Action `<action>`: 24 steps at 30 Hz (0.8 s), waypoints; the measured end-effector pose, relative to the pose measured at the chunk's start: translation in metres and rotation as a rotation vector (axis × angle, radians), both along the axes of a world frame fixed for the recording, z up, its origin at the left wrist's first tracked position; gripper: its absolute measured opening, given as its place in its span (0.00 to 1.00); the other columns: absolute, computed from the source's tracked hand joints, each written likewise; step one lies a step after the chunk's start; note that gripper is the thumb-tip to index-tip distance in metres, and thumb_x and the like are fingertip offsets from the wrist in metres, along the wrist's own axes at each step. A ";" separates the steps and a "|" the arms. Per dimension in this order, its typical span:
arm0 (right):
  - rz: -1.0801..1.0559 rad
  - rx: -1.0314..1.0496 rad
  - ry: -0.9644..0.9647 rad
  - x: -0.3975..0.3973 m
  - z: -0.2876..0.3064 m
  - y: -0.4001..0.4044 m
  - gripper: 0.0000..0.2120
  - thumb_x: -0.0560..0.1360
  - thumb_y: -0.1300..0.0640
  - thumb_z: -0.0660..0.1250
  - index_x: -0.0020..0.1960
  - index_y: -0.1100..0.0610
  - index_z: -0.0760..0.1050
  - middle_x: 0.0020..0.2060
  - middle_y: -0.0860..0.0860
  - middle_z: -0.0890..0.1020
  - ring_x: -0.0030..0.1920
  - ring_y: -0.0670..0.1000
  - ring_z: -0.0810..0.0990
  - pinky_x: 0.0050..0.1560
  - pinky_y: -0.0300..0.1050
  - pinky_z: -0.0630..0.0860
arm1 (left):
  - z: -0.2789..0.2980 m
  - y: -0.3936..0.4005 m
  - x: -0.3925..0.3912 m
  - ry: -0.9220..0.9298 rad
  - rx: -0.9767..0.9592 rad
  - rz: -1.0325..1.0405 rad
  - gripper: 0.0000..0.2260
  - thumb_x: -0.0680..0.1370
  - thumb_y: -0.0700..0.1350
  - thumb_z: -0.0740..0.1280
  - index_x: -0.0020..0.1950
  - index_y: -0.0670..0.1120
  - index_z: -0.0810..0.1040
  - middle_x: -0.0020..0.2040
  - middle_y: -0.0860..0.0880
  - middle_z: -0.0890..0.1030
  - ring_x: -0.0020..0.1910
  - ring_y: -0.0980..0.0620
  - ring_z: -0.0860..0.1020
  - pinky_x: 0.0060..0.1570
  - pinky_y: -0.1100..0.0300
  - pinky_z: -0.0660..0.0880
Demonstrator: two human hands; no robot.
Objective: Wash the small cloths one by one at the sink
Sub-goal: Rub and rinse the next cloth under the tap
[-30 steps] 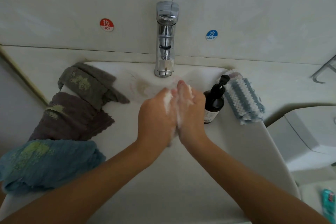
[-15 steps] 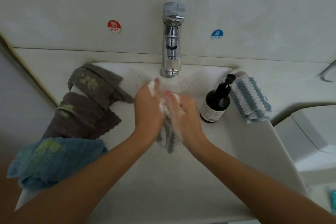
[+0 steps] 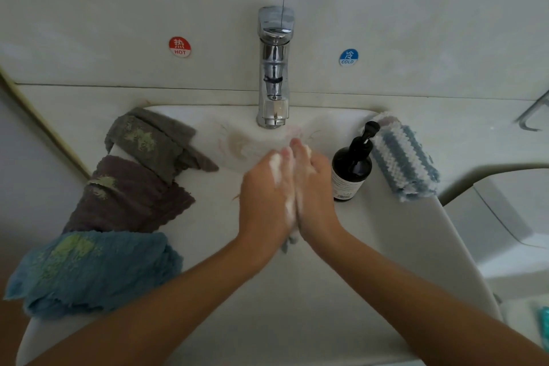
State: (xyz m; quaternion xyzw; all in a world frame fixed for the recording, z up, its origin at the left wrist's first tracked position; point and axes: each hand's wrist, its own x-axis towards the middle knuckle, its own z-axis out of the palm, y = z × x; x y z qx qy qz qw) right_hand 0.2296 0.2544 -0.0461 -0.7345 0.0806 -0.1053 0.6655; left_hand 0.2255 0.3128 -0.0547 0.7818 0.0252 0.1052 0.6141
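Clearly the left hand (image 3: 267,193) and right hand (image 3: 315,187) press flat together, straight fingers sandwiching a soapy cloth (image 3: 289,242) whose corner pokes out below the palms. Soft, light and slippery, it probably needs pinching at that corner.

Dim, flat, greyish light overall; no hard shadows, source not visible. Soft highlights on chrome faucet (image 3: 274,68), w/ small glare spots near its top. Faint shading under forearms on sink (image 3: 386,246) rim. Strong wide-angle bend at edges: wall seam bows, corners stretch. Slight motion blur around hands (image 3: 289,190) & foam; cloth between them hard to make out. Centre fairly sharp, lower corners soft, left edge darker. Colours muted, mild compression grain.
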 end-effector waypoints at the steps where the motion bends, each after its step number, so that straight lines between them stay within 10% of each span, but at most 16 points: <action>1: 0.019 -0.043 -0.026 -0.007 -0.002 0.001 0.19 0.83 0.55 0.57 0.33 0.52 0.71 0.29 0.52 0.74 0.31 0.51 0.75 0.34 0.52 0.73 | 0.003 0.004 0.010 -0.012 0.012 0.037 0.18 0.82 0.53 0.55 0.36 0.49 0.72 0.31 0.51 0.76 0.30 0.58 0.76 0.33 0.65 0.74; 14: 0.126 -0.125 -0.046 -0.023 0.003 0.010 0.23 0.83 0.59 0.57 0.28 0.55 0.65 0.20 0.43 0.68 0.22 0.41 0.66 0.27 0.36 0.63 | 0.002 0.025 0.031 -0.005 -0.036 0.017 0.16 0.84 0.46 0.56 0.36 0.55 0.66 0.28 0.57 0.75 0.28 0.67 0.74 0.34 0.71 0.70; 20: 0.017 -0.021 0.018 -0.010 0.010 0.003 0.20 0.83 0.54 0.56 0.33 0.52 0.71 0.25 0.50 0.74 0.25 0.42 0.74 0.31 0.49 0.72 | 0.008 0.008 0.006 -0.098 0.101 -0.009 0.18 0.82 0.53 0.55 0.34 0.49 0.72 0.28 0.52 0.74 0.28 0.60 0.75 0.31 0.68 0.70; 24: 0.152 -0.128 -0.031 -0.021 0.006 0.003 0.19 0.83 0.58 0.56 0.33 0.48 0.69 0.27 0.42 0.74 0.29 0.39 0.73 0.33 0.32 0.70 | 0.008 0.017 0.027 -0.019 -0.010 0.035 0.18 0.83 0.50 0.56 0.33 0.49 0.67 0.26 0.54 0.68 0.22 0.63 0.71 0.29 0.68 0.66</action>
